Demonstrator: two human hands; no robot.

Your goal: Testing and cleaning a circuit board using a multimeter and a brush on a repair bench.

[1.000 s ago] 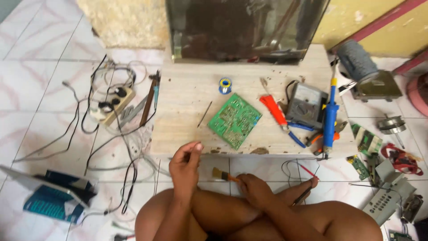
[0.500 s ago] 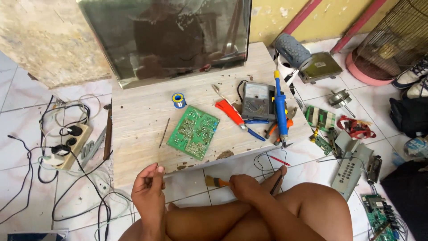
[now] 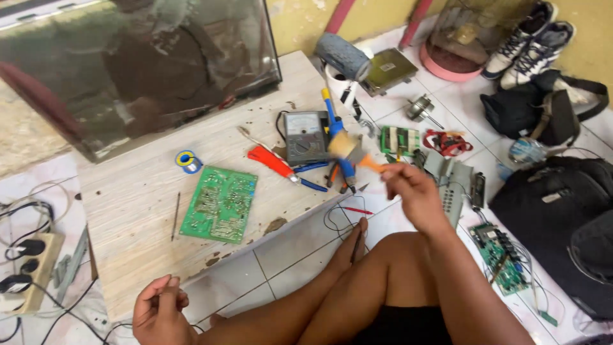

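Green circuit board [image 3: 219,204] flat on my low wooden table [image 3: 128,211], solder spool [image 3: 188,160] just above it. Multimeter [image 3: 306,136] next to red-handled tool [image 3: 271,161]. Dark glass panel [image 3: 134,64] at back. Sneakers [image 3: 530,38], black bags [image 3: 549,185] on floor, power strip [image 3: 29,268] far side.

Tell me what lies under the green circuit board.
The green circuit board lies flat on the pale wooden board, beside a thin metal rod. Whatever sits directly beneath the circuit board is covered.
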